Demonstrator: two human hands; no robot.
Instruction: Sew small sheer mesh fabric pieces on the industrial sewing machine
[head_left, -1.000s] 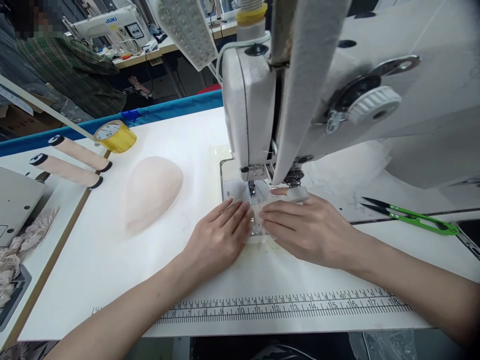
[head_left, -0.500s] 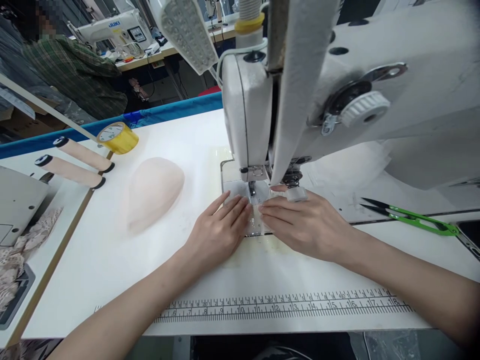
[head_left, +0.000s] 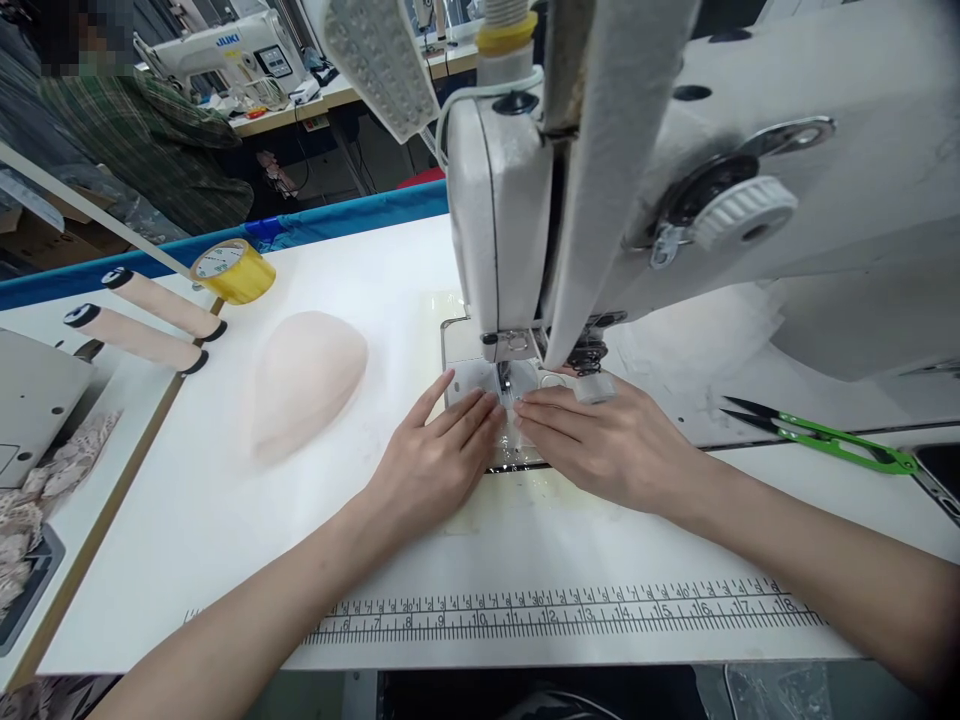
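Both hands lie at the needle of a white sewing machine (head_left: 499,230). My left hand (head_left: 439,450) is flat, its fingers stretched toward the presser foot (head_left: 504,376) and the thumb spread apart. From the other side my right hand (head_left: 619,440) reaches in, fingers extended and pressed down, partly behind a machine part. Between the fingertips something thin and see-through seems to lie over the metal needle plate (head_left: 465,378); I cannot make out what it is. To the left of my left hand rests a pale pink, cup-shaped piece (head_left: 311,385).
Green thread snips (head_left: 844,440) lie at the right. Yellow tape (head_left: 234,272) and two thread spools (head_left: 139,340) sit at the left. A printed ruler (head_left: 480,618) runs along the table's front. Across the blue edge, a person in a plaid shirt (head_left: 142,140) is near another machine (head_left: 232,60).
My left thumb has shifted slightly up and away from the fingers. The right fingertips have moved a little to the left. The view has shifted slightly.
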